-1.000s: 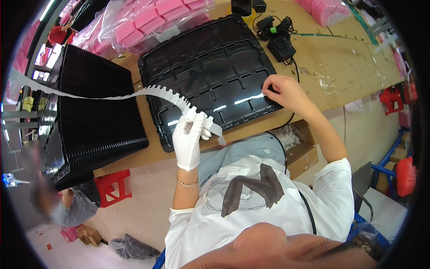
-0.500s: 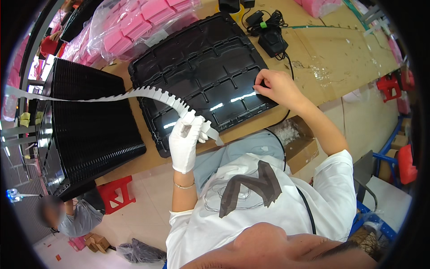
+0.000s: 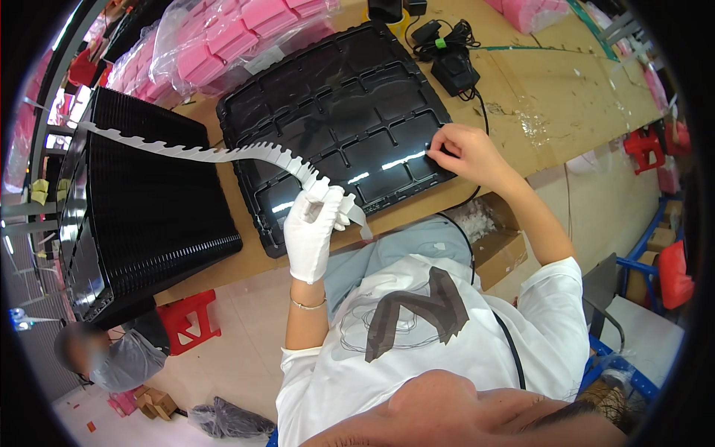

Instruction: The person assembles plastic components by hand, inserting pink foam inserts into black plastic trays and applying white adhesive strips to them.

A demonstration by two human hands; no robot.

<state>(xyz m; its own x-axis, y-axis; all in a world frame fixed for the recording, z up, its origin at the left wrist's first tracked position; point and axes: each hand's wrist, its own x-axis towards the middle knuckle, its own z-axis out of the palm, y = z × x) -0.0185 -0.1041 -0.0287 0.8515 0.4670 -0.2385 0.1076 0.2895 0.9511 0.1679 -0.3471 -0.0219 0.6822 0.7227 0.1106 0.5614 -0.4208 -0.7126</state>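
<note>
My left hand (image 3: 309, 237), in a white glove, is closed on a long white strip with notched, tab-like pieces (image 3: 257, 153) along one edge. The strip arcs up and to the left, and a short tail hangs below the fingers. My bare right hand (image 3: 473, 155) rests over the right front corner of a black plastic tray (image 3: 298, 112), thumb and fingertips pinched together. Whatever lies between those fingertips, if anything, is too small to make out. Shallow compartments divided by ridges cover the tray, which lies tilted on the cardboard-covered table.
A tall stack of black trays (image 3: 160, 216) stands to the left. Pink foam pieces in clear plastic (image 3: 253, 30) lie behind the tray. A black power adapter with cables (image 3: 454, 71) sits at the back right. Below the table edge is an open cardboard box (image 3: 499, 257).
The strip's far left end has swung in and now ends above the tray stack. My right hand has shifted slightly right, still pinched; my left hand keeps its hold.
</note>
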